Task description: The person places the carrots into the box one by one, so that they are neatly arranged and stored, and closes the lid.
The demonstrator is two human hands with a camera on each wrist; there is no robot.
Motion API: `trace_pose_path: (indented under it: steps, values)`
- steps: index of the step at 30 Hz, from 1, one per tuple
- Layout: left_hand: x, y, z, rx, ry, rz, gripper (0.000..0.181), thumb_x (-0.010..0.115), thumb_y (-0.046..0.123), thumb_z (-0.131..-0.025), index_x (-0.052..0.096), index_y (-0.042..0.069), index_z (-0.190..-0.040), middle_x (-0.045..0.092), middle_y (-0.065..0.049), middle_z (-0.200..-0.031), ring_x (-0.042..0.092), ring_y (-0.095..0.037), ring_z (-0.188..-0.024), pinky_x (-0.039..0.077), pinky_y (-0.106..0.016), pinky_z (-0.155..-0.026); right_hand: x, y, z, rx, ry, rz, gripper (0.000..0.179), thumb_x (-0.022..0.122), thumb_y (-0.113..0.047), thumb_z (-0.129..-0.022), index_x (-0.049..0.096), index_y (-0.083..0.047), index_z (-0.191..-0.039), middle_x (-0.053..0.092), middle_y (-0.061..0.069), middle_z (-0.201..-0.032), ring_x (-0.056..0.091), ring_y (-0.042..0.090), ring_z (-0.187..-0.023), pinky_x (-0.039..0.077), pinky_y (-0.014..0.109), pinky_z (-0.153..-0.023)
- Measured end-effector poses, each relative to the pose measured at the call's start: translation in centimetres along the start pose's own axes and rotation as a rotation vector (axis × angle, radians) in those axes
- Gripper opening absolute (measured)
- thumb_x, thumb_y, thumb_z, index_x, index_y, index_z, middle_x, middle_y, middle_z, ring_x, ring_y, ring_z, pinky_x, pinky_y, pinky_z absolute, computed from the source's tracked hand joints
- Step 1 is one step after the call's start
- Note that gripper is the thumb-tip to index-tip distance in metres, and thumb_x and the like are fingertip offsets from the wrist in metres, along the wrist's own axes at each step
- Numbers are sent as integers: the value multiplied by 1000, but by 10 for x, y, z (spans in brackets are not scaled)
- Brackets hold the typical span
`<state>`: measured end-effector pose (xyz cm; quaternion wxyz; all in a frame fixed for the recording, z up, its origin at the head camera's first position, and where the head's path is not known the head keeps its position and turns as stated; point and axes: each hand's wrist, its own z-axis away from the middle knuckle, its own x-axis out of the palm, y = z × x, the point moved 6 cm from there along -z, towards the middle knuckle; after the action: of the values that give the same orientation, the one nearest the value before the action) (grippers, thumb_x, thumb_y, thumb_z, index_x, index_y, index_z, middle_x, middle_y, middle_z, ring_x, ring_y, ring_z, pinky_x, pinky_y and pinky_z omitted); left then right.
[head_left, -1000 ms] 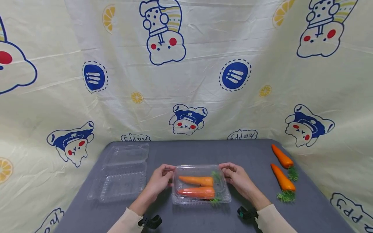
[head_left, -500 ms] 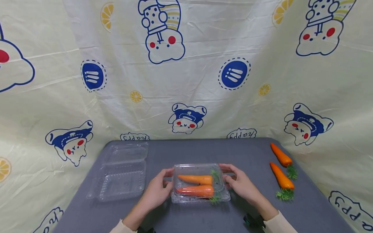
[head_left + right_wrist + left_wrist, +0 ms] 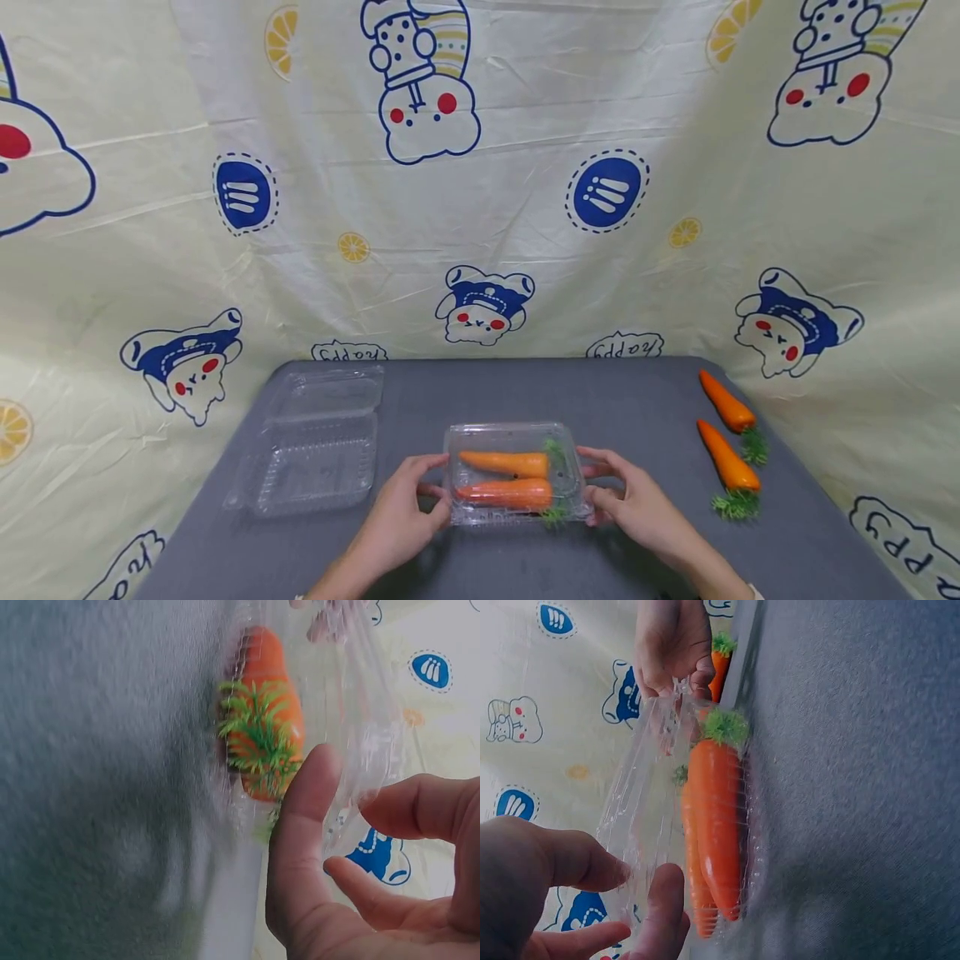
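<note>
A clear plastic clamshell box [image 3: 517,434] sits at the middle of the table with its lid down. Inside, two orange carrots with green tops lie side by side: the far carrot [image 3: 504,463] and the near carrot [image 3: 510,493]. My left hand [image 3: 401,517] grips the box's left side, thumb near the front corner and index finger farther back. At the opposite side, my right hand [image 3: 637,504] holds the front right corner between thumb and fingers. Both wrist views show fingertips right at the clear rim, with the left wrist view's nearer carrot [image 3: 716,825] behind the plastic.
Another clear clamshell box [image 3: 315,471] lies opened flat at the left of the grey table [image 3: 525,392]. Two loose carrots, one farther back [image 3: 723,402] and one nearer [image 3: 726,458], lie near the right edge. A patterned cloth [image 3: 517,233] hangs behind and around the table.
Both hands have slid along the box's sides from the back corners toward the front. The box and the carrots in it stay in about the same place.
</note>
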<state>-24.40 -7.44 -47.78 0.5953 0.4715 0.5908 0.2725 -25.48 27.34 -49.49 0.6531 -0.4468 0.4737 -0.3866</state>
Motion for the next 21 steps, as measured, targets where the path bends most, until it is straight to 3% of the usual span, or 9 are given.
trace_pose_path:
  steps: [9, 21]
  values:
    - [3, 3, 3, 25, 96, -49, 64, 84, -2, -87, 74, 3, -150, 71, -16, -148, 82, -12, -101, 65, -24, -79, 6, 2, 7, 46, 13, -103, 80, 70, 4, -108, 34, 1, -179, 62, 29, -143, 76, 28, -96, 74, 44, -87]
    - [6, 1, 4, -34, 156, -39, 69, 84, -3, -80, 76, 6, -148, 73, -15, -146, 81, -14, -104, 63, -26, -82, 9, 5, 7, 77, 61, -102, 85, 72, 7, -102, 37, -1, -179, 66, 28, -141, 78, 27, -94, 74, 44, -88]
